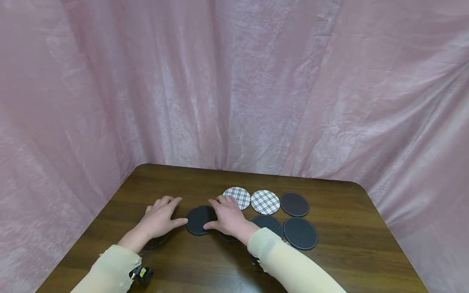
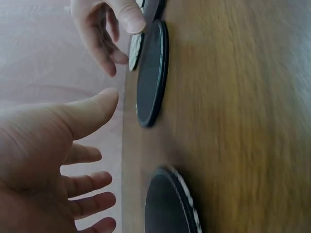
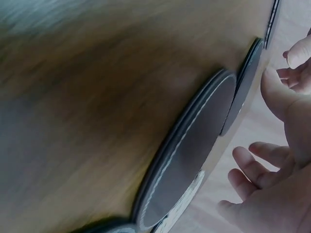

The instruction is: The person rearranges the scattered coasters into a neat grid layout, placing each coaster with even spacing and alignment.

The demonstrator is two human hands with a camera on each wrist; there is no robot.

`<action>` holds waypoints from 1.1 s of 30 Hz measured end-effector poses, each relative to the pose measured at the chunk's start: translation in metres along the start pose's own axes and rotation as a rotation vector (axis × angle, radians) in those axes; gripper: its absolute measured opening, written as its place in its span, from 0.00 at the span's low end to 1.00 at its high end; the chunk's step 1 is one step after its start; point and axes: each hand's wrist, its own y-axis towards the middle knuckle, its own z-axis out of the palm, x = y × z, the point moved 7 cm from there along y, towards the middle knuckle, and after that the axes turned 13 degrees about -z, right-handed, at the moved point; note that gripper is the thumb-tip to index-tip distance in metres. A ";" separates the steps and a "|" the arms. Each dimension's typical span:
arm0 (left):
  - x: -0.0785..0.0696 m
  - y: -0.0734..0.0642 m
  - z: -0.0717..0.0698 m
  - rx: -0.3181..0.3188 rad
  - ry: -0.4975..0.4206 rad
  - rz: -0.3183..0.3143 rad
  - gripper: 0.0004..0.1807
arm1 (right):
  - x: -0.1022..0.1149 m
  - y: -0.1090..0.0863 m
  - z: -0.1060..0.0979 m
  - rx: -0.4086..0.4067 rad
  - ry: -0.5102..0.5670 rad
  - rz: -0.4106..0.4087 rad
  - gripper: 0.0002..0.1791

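A round black coaster (image 1: 198, 220) with a stitched rim lies on the table between the two hands. My left hand (image 1: 160, 219) hovers just left of it, fingers spread and holding nothing. In the left wrist view, its thumb points toward that coaster (image 2: 151, 73). Over the coaster's right side reaches my right hand (image 1: 229, 217), thumb and fingers apart with nothing gripped. Another black coaster (image 1: 156, 241) shows partly below the left wrist. Beneath the right hand, one more dark coaster (image 1: 229, 237) is mostly hidden; the right wrist view shows a coaster (image 3: 194, 145) close beside this hand.
Right of the hands, coasters sit in two rows. The back row has two white plaid ones (image 1: 265, 202) and a dark brown one (image 1: 294, 204); in front are black ones (image 1: 301, 233). Pink curtains (image 1: 234, 89) hang behind the brown wooden table (image 1: 351, 244).
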 end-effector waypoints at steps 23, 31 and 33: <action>0.068 -0.054 -0.011 0.020 0.033 -0.112 0.45 | 0.079 0.038 0.012 0.137 -0.139 -0.122 0.46; 0.073 -0.060 -0.009 0.033 0.056 -0.114 0.48 | 0.091 0.047 0.019 0.183 -0.155 -0.128 0.46; 0.073 -0.060 -0.009 0.030 0.058 -0.113 0.48 | 0.093 0.049 0.021 0.188 -0.155 -0.130 0.47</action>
